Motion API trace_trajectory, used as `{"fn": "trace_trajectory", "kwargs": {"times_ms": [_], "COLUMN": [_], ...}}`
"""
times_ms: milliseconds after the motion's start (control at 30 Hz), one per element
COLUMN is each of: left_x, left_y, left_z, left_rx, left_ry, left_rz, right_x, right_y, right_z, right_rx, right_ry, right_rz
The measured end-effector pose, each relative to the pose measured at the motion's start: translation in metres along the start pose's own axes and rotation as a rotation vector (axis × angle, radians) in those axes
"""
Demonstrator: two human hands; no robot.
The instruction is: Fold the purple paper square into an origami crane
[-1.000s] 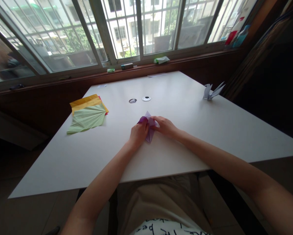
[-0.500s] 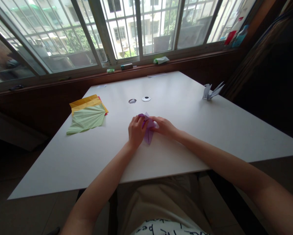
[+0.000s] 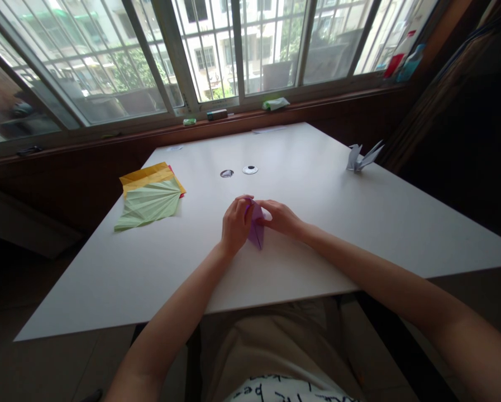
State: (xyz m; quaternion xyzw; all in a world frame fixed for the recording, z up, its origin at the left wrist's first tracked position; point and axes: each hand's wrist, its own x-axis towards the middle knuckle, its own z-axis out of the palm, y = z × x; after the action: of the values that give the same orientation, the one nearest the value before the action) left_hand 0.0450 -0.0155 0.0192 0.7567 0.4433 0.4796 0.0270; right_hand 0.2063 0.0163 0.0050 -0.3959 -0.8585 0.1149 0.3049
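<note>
Between my hands, near the middle of the white table, is a folded sheet of purple origami paper. Its lower end narrows to a point toward me, with a crease down the middle. My left hand is closed on the paper's upper left part, fingers bent over the top. From the other side, my right hand pinches the paper's right edge between thumb and fingers. The fingers cover much of the upper part, so the folds there are hidden.
Green pleated paper lies over orange paper on the left. Two round stickers or discs, one of them a white disc, lie beyond my hands. A grey paper crane stands at right. Small packets, including a green-white packet, line the windowsill.
My left hand has shifted slightly right and its fingers have closed over the paper's top. The paper's lower point has swung a little to the right, and its upper tip is now covered.
</note>
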Motion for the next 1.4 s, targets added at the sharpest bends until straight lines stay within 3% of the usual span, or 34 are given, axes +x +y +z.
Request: {"fn": "trace_trajectory", "kwargs": {"times_ms": [167, 600, 833, 1400], "left_x": [-0.0005, -0.0024, -0.0021, -0.0032], "left_y": [0.0010, 0.0000, -0.0008, -0.0043], "left_z": [-0.0009, 0.0018, 0.0022, 0.0045], "left_rx": [-0.020, 0.067, 0.115, 0.185], "left_ry": [-0.052, -0.150, -0.108, -0.063], "left_rz": [-0.031, 0.020, 0.009, 0.009], "right_x": [-0.0002, 0.0035, 0.0033, 0.0034], "right_y": [-0.0020, -0.0009, -0.0044, -0.0061], "right_z": [-0.0011, -0.0033, -0.0057, -0.0064], "right_rx": [0.025, -0.012, 0.032, 0.052], "right_ry": [0.038, -0.127, -0.079, -0.102], "right_rz": [-0.002, 0.010, -0.022, 0.011]}}
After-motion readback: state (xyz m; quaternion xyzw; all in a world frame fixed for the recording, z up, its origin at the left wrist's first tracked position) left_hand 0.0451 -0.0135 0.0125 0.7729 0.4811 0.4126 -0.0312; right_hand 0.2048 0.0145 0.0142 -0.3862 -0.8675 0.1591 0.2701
